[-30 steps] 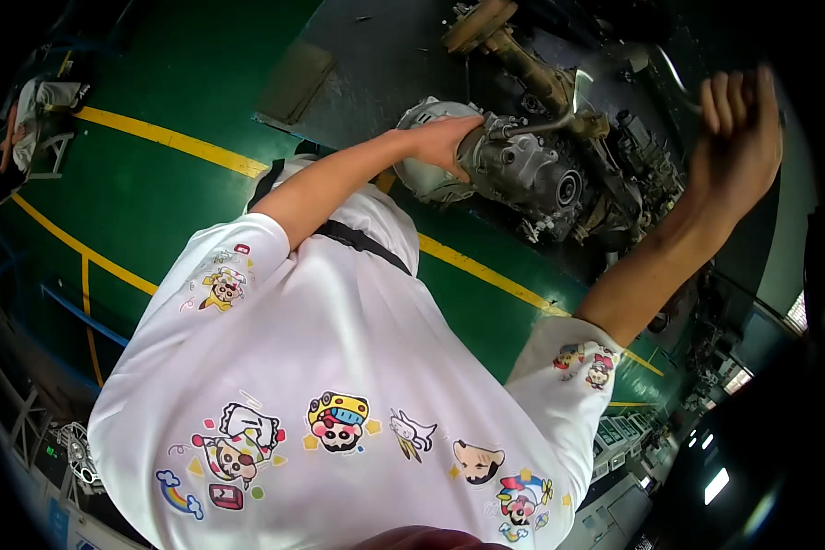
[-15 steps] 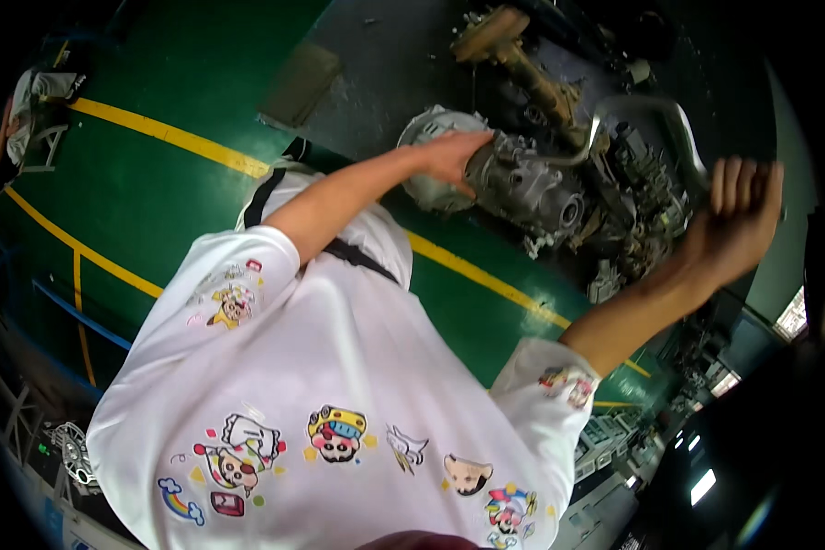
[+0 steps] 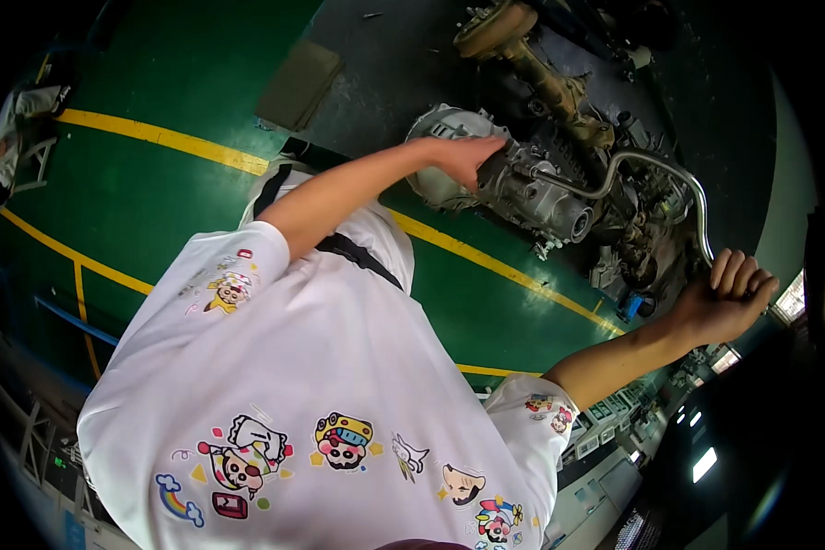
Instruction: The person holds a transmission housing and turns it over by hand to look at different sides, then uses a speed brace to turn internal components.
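A grey metal gearbox (image 3: 527,197) with a wide round bell housing (image 3: 438,188) lies in front of me. My left hand (image 3: 467,158) is braced on it where the bell housing meets the ribbed body, thumb and fingers spread around the casing; its fingertips are partly hidden. A shiny crank-shaped speed brace (image 3: 660,158) runs from the gearbox, its socket end near my left hand, out to the right. My right hand (image 3: 726,298) is closed around the brace's outer end, fingers curled.
Beyond the gearbox lies a rusty axle-like part (image 3: 532,69) with a drum end. Other dark, greasy mechanical parts (image 3: 646,238) crowd the right side. A brown mat (image 3: 300,87) lies at the far left. Yellow lines (image 3: 165,137) cross the green floor. Another person (image 3: 16,137) sits at the far left.
My right hand has swung nearer to me and down, turning the speed brace so its crank points differently. My left hand stays on the gearbox.
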`<state>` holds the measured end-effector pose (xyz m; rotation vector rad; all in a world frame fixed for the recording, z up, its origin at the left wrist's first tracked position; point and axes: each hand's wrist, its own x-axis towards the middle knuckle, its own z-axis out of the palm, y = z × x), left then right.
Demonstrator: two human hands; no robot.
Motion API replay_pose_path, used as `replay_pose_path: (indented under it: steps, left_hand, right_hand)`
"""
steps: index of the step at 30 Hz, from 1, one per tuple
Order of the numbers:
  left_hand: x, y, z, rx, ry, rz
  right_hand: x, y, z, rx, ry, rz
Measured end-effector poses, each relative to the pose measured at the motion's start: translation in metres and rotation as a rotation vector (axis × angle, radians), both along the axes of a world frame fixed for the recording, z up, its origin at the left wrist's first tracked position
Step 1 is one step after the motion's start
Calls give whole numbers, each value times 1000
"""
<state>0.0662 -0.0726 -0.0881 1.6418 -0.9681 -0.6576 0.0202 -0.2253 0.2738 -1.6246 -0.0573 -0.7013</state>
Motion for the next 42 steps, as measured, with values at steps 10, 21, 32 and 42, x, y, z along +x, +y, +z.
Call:
replay_pose_path:
  steps: [10,21,32,42]
  left_hand:
    - [19,-31,201,-460,40,234]
    - [-30,-124,231,-816,-265,-40]
    - [-61,-83,239,-314,-30,-281]
    - [-70,-48,242,-519,-137,11]
  right_hand:
    - [-8,38,-10,-40,-118,-48]
    - [-18,66,-16,-22,-124,-61]
    - [-38,15,3,113,193,62]
    - [-29,40,11,158,62,333]
